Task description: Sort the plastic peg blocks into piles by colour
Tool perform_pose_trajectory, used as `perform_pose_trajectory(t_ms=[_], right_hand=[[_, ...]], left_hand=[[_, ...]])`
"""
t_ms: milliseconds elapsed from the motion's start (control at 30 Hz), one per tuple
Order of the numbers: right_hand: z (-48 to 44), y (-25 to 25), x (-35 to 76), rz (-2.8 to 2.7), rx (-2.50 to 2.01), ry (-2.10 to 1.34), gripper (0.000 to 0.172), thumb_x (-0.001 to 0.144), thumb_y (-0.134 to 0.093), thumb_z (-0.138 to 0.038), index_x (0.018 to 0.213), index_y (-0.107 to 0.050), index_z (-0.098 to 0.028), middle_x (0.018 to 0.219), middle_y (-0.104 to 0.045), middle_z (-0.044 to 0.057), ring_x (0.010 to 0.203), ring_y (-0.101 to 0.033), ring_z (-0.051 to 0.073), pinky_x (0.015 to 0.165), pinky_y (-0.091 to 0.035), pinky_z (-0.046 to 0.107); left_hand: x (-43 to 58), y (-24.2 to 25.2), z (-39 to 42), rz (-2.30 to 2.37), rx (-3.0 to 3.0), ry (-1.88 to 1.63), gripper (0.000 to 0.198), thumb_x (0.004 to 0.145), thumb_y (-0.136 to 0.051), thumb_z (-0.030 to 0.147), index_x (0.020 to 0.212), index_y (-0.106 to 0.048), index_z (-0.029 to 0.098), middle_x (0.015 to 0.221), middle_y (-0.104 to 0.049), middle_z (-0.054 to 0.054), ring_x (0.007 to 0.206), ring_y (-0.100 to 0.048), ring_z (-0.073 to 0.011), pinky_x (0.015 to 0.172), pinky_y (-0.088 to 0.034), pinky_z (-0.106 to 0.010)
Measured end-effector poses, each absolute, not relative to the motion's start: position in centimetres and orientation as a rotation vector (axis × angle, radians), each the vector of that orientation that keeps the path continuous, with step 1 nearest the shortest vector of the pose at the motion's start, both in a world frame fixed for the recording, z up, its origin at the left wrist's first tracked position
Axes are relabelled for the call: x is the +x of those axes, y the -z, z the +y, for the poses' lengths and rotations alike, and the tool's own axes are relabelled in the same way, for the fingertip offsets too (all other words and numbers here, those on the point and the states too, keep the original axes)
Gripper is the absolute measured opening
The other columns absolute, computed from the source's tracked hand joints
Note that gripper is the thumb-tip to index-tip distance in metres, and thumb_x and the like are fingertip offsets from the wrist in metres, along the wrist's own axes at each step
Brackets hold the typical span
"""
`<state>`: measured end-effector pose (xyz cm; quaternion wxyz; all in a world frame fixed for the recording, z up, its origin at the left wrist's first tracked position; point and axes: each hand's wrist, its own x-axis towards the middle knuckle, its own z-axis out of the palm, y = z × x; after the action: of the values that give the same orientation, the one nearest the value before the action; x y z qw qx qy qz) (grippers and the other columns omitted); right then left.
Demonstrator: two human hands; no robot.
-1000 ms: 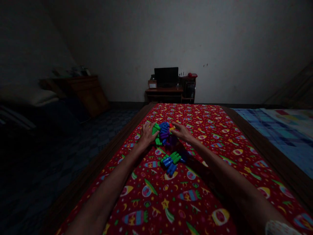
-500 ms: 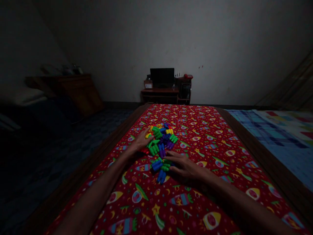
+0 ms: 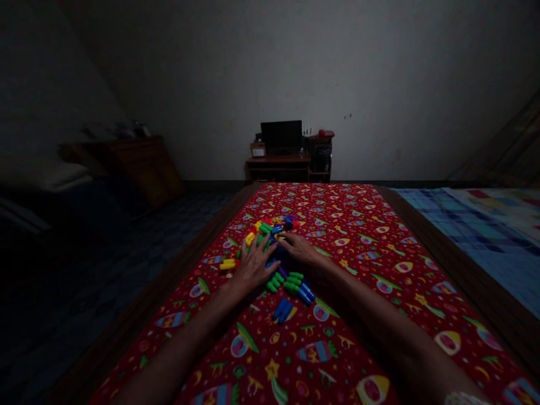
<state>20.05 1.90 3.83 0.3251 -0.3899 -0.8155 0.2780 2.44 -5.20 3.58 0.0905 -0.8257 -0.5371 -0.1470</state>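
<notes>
Plastic toy building blocks in green, blue, yellow, red and purple lie in a loose pile on a red patterned cloth point(image 3: 270, 349). My left hand point(image 3: 253, 265) rests over the pile's left part, fingers spread, hiding some blocks. From the right, my right hand point(image 3: 301, 250) reaches to the pile's middle with fingers stretched and bent a little, touching blocks there. A yellow block point(image 3: 228, 264) sits to the left of my left hand. Nearer to me are a green block point(image 3: 294, 283), a blue block point(image 3: 306, 293) touching it, and another blue block point(image 3: 282, 310) apart.
The cloth covers a long table with dark wooden edges point(image 3: 407, 216). Beyond its far end stands a desk point(image 3: 278, 160) with a monitor point(image 3: 281, 136). A wooden cabinet point(image 3: 145, 169) is at the left, and checked bedding point(image 3: 455, 225) lies to the right.
My left hand has moved right and nearer, onto the pile. My right hand has gone forward from the near blocks to the pile's middle. Several blocks have shifted and spread out.
</notes>
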Motion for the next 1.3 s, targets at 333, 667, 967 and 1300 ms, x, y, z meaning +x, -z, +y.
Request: perform_pose_trajectory(t_ms=[333,667,967,1300], right_hand=[[-1.2,-2.7,31.9,-2.016,-1.209,-0.427,0.037,0.093,-0.042,-0.036,0.109,-0.068,-0.017,0.099,-0.072,0.009,0.087,-0.066,0.02,0.078,-0.05,0.031],[0.4,0.6,38.8,-2.152,-1.592,0.174,0.037,0.093,-0.038,-0.028,0.11,-0.067,-0.014,0.115,-0.063,0.016,0.108,-0.058,0.025,0.094,-0.044,0.036],[1.4,1.1,44.1,-2.029,-2.104,0.365,0.049,0.098,-0.027,-0.037,0.134,-0.052,-0.014,0.13,-0.054,0.02,0.119,-0.049,0.03,0.098,-0.039,0.045],[1.3,1.1,43.6,-1.987,-2.109,0.357,0.05,0.098,-0.028,-0.037,0.134,-0.052,-0.015,0.131,-0.054,0.019,0.121,-0.049,0.03,0.099,-0.037,0.045]], left_hand=[[-2.3,-5.6,4.3,-2.096,-2.451,0.815,0.061,0.081,-0.058,0.053,0.132,-0.052,0.02,0.136,-0.055,-0.011,0.13,-0.044,-0.0303,0.111,-0.031,-0.048],[2.7,-6.6,2.7,-1.832,-3.117,0.609,0.076,0.075,-0.056,0.062,0.137,-0.048,0.019,0.137,-0.055,-0.007,0.122,-0.054,-0.0292,0.104,-0.042,-0.039],[-6.4,-2.1,-2.9,-2.02,-2.389,0.816,0.061,0.093,-0.022,0.053,0.14,-0.043,0.021,0.141,-0.051,-0.011,0.135,-0.04,-0.0286,0.11,-0.031,-0.053],[2.5,-2.1,-4.0,-1.824,-2.596,0.973,0.056,0.095,-0.026,0.047,0.14,-0.041,0.018,0.142,-0.048,-0.011,0.133,-0.041,-0.0241,0.112,-0.031,-0.046]])
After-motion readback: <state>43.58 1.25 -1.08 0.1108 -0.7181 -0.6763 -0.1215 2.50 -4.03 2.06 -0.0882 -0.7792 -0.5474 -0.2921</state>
